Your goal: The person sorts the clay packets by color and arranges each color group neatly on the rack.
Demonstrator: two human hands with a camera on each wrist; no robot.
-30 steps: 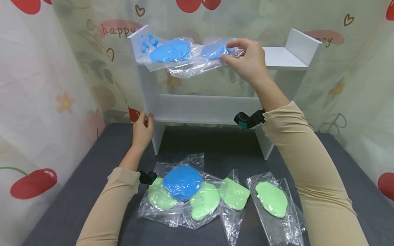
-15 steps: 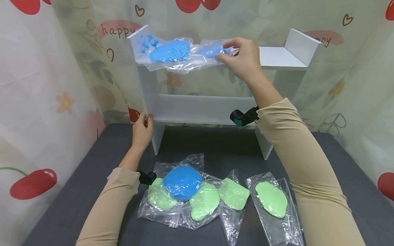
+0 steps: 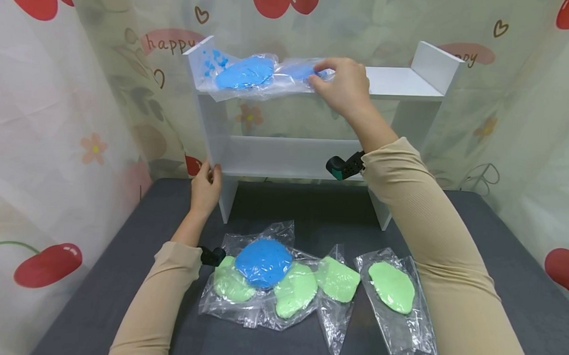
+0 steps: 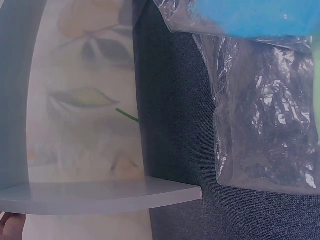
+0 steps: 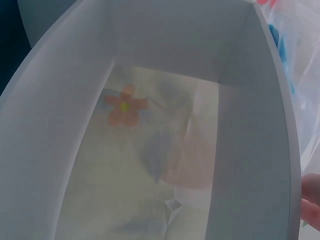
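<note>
At the top of a white two-tier shelf (image 3: 294,158), my right hand (image 3: 342,86) pinches the right end of a clear plastic bag (image 3: 297,72) holding a flattened blue lump. Its left part overlaps another clear bag with a larger blue lump (image 3: 247,73), lying on the upper board's left side. My left hand (image 3: 205,191) grips the shelf's left side panel (image 3: 216,123) low down. Fingertips (image 4: 12,227) show past that panel in the left wrist view. In the right wrist view, fingers (image 5: 311,200) of my right hand are at the upper board's edge, beside hanging plastic (image 5: 305,85).
On the dark table (image 3: 116,276), a bagged blue lump (image 3: 264,264) lies over bagged green lumps (image 3: 296,293). To the right are a squarish green one (image 3: 339,279) and a separate bagged green lump (image 3: 392,287). The upper board has bare room (image 3: 403,81) at right.
My right hand has moved left along the upper board, bringing the blue-lump bag closer to the other one and back onto the board. My left hand has stayed put.
</note>
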